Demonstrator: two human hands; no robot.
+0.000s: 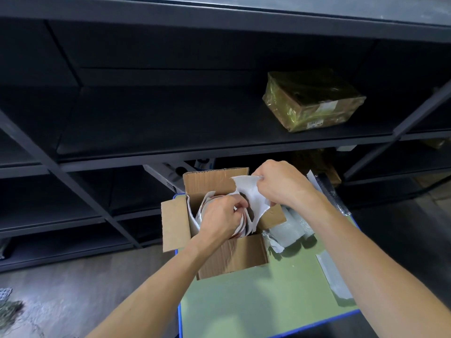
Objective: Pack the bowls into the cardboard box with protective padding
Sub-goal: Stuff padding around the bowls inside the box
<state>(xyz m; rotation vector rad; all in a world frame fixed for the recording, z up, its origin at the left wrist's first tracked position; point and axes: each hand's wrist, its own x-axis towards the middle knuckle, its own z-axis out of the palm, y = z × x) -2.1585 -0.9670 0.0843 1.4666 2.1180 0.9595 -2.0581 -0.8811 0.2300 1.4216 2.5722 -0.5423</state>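
Note:
An open cardboard box (175,223) stands on a green table top (244,296), its flaps spread out. Inside it, bowls with reddish rims (240,231) stand on edge, wrapped in white foam padding (253,198). My left hand (219,217) reaches into the box, fingers curled on the rim of a bowl and its wrapping. My right hand (278,182) is above the box's far right corner and pinches the upper edge of the white foam sheet. The hands and padding hide most of the bowls.
More crumpled foam and bubble wrap (290,231) lies right of the box, with a loose strip (334,276) near the table's right edge. Dark metal shelving (146,118) rises behind; a plastic-wrapped parcel (314,100) sits on one shelf. Floor lies to the left.

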